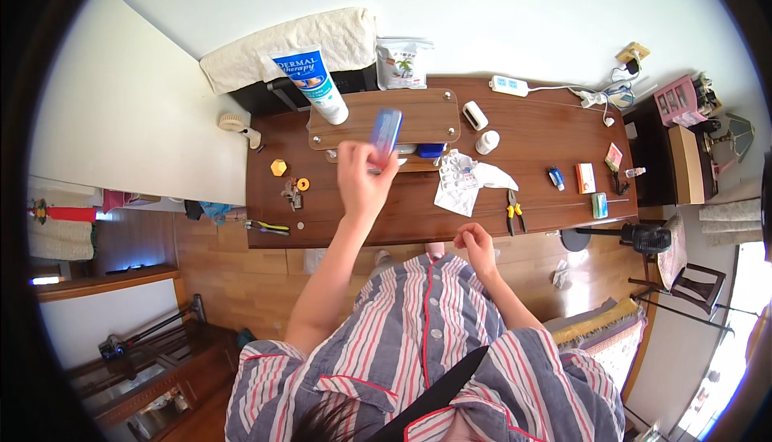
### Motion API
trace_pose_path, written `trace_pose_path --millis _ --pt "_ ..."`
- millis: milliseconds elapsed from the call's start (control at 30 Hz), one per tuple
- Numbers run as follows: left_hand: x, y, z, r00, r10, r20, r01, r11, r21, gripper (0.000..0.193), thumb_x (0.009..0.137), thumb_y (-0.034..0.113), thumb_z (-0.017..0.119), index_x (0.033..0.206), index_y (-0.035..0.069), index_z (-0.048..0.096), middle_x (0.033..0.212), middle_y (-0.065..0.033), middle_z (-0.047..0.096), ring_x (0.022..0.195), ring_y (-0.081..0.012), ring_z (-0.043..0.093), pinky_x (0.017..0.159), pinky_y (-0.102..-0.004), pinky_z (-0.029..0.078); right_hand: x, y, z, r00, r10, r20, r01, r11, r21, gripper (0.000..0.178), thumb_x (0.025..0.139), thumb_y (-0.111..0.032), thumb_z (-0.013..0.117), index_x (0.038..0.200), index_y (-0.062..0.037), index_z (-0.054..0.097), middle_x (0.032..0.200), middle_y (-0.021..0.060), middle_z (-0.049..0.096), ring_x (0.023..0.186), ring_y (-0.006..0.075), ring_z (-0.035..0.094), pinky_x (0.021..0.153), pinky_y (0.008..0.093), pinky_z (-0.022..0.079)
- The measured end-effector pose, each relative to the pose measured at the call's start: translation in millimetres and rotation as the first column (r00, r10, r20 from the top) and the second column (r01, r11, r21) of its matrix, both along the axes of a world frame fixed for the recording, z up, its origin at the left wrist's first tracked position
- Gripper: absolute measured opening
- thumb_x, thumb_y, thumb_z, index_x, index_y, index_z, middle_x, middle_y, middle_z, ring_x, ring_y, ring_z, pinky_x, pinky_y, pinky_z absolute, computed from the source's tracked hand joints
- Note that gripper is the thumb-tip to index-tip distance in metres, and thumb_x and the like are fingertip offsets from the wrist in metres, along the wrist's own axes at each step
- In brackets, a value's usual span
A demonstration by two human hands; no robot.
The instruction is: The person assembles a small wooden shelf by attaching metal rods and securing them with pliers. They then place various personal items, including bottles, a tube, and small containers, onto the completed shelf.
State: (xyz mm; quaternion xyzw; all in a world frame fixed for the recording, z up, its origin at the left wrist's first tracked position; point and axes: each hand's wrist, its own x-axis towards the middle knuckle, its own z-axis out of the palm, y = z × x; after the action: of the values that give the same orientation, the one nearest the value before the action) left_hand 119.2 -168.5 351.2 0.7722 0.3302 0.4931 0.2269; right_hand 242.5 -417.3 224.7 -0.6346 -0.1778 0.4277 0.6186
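My left hand (366, 178) is raised over the wooden desk, closed round a small, flat blue-and-purple packet (388, 131). The packet is a little smeared, so its exact kind cannot be told. Just beyond it is a raised wooden shelf board (358, 112), with a white-and-blue squeeze tube (315, 86) standing at its left end. My right hand (476, 245) hovers by the desk's front edge, fingers curled in, nothing visible in them. Nearest to it are pliers (515, 211) with yellow-and-black handles and blister packs (457, 175) on white paper (457, 198).
A white bottle (487, 143) and a power strip (509, 86) are farther back. Small boxes (585, 178) lie at the right. A yellow hexagonal piece (278, 168), a tape roll (303, 185) and toothbrushes (268, 227) lie at the left. A black fan (650, 238) stands beyond the right end.
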Motion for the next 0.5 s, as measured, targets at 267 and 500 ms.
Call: trace_pose_path --millis 267,500 --pt "106.9 0.6 -15.9 0.97 0.155 -0.189 -0.136 0.984 0.111 0.038 0.077 0.028 0.081 0.076 0.008 0.049 0.083 -0.0086 0.049 0.079 -0.0298 0.052 0.07 -0.0442 0.041 13.5 5.5 3.7 1.0 -0.01 0.016 0.009 0.999 0.045 0.013 0.099 -0.005 0.048 0.102 0.0007 0.06 0.082 0.0058 0.066 0.075 0.0115 0.062 0.071 0.0256 0.052" --pt "114.6 -4.7 -20.3 0.968 0.121 -0.221 -0.105 0.991 0.082 0.037 0.085 0.036 0.076 0.082 0.008 0.052 0.089 -0.0076 0.052 0.084 -0.03 0.052 0.074 -0.0431 0.04 110.1 49.6 -42.8 0.877 -0.115 0.467 0.199 0.971 -0.134 0.024 0.093 -0.011 0.059 0.113 0.0009 0.054 0.092 0.0165 0.064 0.083 0.0271 0.064 0.076 0.0371 0.052"
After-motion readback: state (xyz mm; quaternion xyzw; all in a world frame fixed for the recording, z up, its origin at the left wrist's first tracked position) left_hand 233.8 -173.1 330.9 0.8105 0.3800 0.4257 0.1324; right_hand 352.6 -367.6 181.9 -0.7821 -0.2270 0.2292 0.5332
